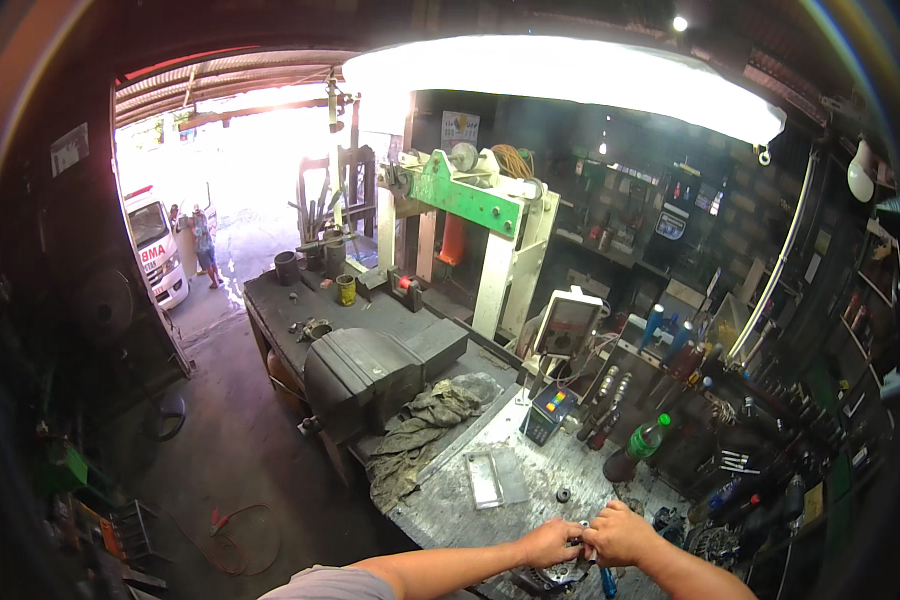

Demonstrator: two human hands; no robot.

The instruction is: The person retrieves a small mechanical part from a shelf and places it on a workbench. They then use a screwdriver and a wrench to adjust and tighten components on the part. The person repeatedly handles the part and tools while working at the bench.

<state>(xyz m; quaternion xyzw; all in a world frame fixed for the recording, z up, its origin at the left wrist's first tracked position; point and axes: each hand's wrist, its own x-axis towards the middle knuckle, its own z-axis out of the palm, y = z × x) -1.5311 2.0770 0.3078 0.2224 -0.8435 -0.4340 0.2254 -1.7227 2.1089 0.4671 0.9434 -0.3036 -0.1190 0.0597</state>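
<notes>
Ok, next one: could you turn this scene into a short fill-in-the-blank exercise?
The hand nearer the crumpled cloth is the person's ____ one.
The bottle has a ____ cap.
The can on the dark table is ____.
The red clip lies on the ____.

Missing words: left; green; yellow; floor.

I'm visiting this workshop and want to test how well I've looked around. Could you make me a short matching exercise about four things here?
Things:
1. Bottle
2. Crumpled cloth
3. Left hand and right hand
4. Can

Place, colour or state:
A. Close together over the bench
B. Yellow
C. Green cap on top
D. Lying in loose folds

Right pairs: 1-C, 2-D, 3-A, 4-B
</notes>
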